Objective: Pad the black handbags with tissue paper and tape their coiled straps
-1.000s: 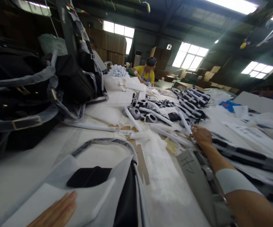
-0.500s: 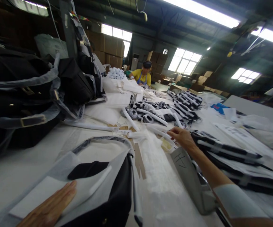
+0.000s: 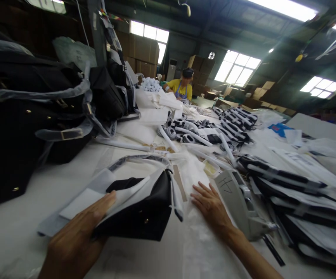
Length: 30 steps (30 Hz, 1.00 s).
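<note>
A black handbag (image 3: pixel 144 219) lies on its side in front of me, its base with small gold studs toward me. White tissue and a white foam sheet (image 3: pixel 79 201) cover its upper side, and its wrapped handle (image 3: pixel 139 158) arches away on the far side. My left hand (image 3: pixel 79 228) grips the bag at its near left end, fingers over the wrapping. Fingers spread, my right hand (image 3: pixel 211 207) rests on a stack of clear plastic sheets (image 3: pixel 195 232) and holds nothing. Right beside it stands a grey tape dispenser (image 3: pixel 234 197) with handwritten marks.
Black bags with wrapped straps (image 3: pixel 40 128) are piled at left. Wrapped black straps in bundles (image 3: pixel 290 186) lie at right. Farther back are rolled straps (image 3: pixel 191 133) and white packing sheets (image 3: pixel 153 116). A person in a yellow top (image 3: pixel 182 88) is across the table.
The bag has been tilted and shifted away, showing its studded base, with my left hand now gripping it. My right hand has come back from beyond the tape dispenser onto the plastic sheets.
</note>
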{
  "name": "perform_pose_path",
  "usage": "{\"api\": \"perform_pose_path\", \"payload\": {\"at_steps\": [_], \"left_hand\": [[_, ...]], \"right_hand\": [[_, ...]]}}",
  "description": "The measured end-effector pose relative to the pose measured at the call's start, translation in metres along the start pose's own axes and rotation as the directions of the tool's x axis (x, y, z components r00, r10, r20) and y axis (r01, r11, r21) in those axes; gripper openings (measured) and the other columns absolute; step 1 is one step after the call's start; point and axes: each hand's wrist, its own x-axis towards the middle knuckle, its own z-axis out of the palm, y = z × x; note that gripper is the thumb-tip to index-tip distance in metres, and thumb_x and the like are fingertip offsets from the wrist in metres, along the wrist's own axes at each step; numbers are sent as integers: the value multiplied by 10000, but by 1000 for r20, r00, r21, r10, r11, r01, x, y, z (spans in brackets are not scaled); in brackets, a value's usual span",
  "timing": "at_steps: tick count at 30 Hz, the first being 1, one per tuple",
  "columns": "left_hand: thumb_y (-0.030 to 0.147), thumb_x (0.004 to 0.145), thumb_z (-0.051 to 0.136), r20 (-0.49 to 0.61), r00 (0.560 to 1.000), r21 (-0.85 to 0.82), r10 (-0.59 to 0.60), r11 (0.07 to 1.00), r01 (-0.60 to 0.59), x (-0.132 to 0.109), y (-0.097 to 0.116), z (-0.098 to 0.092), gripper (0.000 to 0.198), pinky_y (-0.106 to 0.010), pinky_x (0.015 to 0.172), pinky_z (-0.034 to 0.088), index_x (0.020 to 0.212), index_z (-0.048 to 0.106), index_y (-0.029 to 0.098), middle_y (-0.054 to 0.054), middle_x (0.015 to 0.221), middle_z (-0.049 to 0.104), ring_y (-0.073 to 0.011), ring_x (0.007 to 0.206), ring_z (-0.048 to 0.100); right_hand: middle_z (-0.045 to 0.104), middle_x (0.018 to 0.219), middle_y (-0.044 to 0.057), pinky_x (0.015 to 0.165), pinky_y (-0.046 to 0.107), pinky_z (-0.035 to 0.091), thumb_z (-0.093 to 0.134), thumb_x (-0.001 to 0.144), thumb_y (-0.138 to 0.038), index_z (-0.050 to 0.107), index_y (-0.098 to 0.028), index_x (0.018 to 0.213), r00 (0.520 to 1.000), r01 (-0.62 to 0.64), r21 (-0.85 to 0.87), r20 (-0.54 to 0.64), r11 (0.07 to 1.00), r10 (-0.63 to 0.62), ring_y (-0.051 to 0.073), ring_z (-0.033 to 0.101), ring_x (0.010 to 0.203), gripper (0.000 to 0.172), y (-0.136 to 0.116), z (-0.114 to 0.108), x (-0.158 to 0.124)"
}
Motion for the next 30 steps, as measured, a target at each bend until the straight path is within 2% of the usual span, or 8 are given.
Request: {"api": "perform_pose_path", "payload": {"at_steps": [4,9,11,14,18,22,26,30], "left_hand": [[274,927,548,4,998,-39,67,997,-67,10,1,-10,424,-302,994,530,1349,515,291,-5,1218,700,-202,973,726],[269,943,524,-48,999,-18,8,1000,-9,14,-3,-15,375,-311,899,571,1315,540,230,-50,1076,743,-218,877,742],[273,940,531,-67,998,-5,3,1000,-4,14,-5,-16,385,-298,872,574,1320,536,216,-55,1068,744,-220,868,743],[293,933,555,-96,995,-12,3,1000,-4,15,-6,-17,382,-283,838,578,1303,553,198,-65,1082,742,-222,849,744],[264,937,556,-83,996,-49,-17,999,13,15,-5,-18,355,-261,809,577,1283,574,189,-64,1061,747,-200,811,743],[279,932,559,-81,996,-56,-41,998,36,15,-7,-20,362,-255,758,581,1287,577,209,-38,967,759,-185,725,734],[324,939,554,-82,994,-44,-74,997,71,14,-10,-21,373,-252,698,584,1298,562,223,-3,814,741,-185,656,720],[333,937,567,-108,992,-48,-64,997,59,14,-12,-20,349,-263,711,590,1271,555,235,-18,933,746,-187,694,727]], "right_hand": [[652,1301,84,1155,628,264,523,963,-464,761,-286,1067,989,-103,275,-77,956,128,301,527,1307,315,-35,0,0],[653,1305,70,1168,636,217,734,792,-534,775,-318,1028,896,-57,415,423,908,-137,345,483,1339,323,-87,-9,-9],[689,1247,71,1175,624,211,748,767,-555,781,-304,1010,871,-109,423,477,899,-119,345,532,1294,350,-93,-13,-7],[737,1142,69,1165,575,286,554,921,-538,780,-277,988,948,-194,374,308,907,76,295,635,1169,352,-87,-4,2],[615,1346,147,1149,633,266,491,947,-402,655,-190,1265,971,-231,65,72,971,226,351,485,1335,416,-83,37,6],[395,1542,136,1182,614,211,563,920,-387,409,-206,1490,987,33,-32,156,999,-28,345,325,1439,617,-114,70,-9],[361,1570,101,1202,528,202,597,905,-478,298,-236,1540,863,354,113,342,928,-371,309,302,1449,743,-142,68,1],[538,1442,83,1156,528,275,563,927,-460,482,-262,1424,909,308,107,261,945,-326,314,423,1365,541,-131,66,52]]}}
